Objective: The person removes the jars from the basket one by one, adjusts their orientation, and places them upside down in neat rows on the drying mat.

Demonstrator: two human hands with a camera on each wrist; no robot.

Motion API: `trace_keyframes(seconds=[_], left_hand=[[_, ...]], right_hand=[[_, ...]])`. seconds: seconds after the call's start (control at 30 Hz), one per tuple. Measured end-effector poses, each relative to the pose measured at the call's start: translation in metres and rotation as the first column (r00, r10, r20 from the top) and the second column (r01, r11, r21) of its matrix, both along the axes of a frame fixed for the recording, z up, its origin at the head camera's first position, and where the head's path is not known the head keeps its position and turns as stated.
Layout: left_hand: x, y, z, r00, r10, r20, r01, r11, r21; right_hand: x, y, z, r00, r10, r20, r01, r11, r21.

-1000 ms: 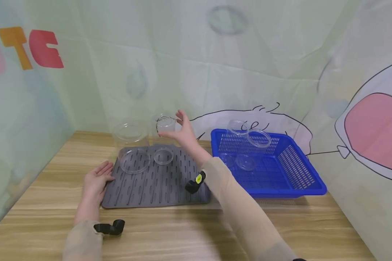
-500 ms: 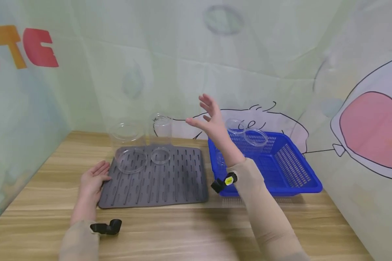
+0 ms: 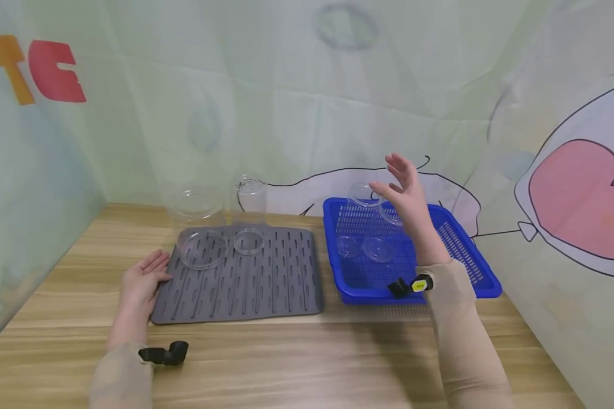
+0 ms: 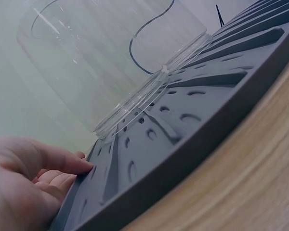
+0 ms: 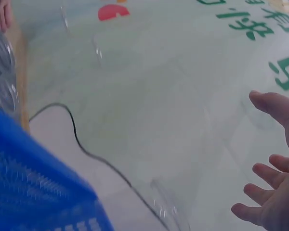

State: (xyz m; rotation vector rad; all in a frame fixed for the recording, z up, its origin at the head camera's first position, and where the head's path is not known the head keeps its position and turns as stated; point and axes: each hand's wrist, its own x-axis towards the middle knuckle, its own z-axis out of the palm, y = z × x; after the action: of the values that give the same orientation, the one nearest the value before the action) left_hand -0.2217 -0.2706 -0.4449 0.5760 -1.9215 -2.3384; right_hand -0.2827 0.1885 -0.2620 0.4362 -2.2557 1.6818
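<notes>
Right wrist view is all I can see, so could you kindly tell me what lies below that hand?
Observer: The right hand hovers over the back of the blue basket, fingers spread, holding nothing.
Operator: Thank you. Is anything in the basket?
Observer: Yes, two clear dishes lie on its floor, and more clear pieces stand at its back wall.
Operator: And where is the other hand, please?
Observer: The left hand rests flat on the table, its fingers touching the left edge of the gray mat.
</notes>
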Motion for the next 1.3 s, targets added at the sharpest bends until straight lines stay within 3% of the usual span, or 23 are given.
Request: trace_keyframes(seconds=[0.13,0.27,0.53,0.73,0.83,1.0,1.3], left_hand=[[-0.002,-0.001,0.001,1.0,0.009,0.002,-0.009,1.0,0.006],[-0.002,-0.001,0.001,1.0,0.01,0.007,-0.01,1.0,-0.009],[-0.002,-0.001,0.001,1.0,0.006,0.013,-0.006,0.999,-0.032],[0.001,-0.001,0.0,1.0,0.003,0.027,-0.002,1.0,-0.026],[0.001,-0.001,0.0,1.0,-0.003,0.027,0.004,0.999,-0.032],[0.002,0.0,0.0,1.0,-0.007,0.021,0.008,0.999,-0.041],[0.0,0.001,0.0,1.0,-0.015,0.012,0.015,0.999,-0.03]], right_hand=[[-0.001,0.027,-0.008,0.996,-0.062,0.066,0.057,0.996,0.067],[-0.007,0.056,-0.017,0.982,-0.069,0.175,0.04,0.985,0.167],[-0.022,0.098,-0.036,0.933,0.068,0.353,-0.151,0.965,0.213],[-0.037,0.119,-0.051,0.862,0.146,0.485,-0.312,0.908,0.281],[-0.043,0.124,-0.058,0.841,0.164,0.515,-0.344,0.898,0.275],[-0.05,0.125,-0.068,0.816,0.174,0.551,-0.353,0.905,0.237],[-0.057,0.121,-0.08,0.811,0.227,0.539,-0.378,0.907,0.185]])
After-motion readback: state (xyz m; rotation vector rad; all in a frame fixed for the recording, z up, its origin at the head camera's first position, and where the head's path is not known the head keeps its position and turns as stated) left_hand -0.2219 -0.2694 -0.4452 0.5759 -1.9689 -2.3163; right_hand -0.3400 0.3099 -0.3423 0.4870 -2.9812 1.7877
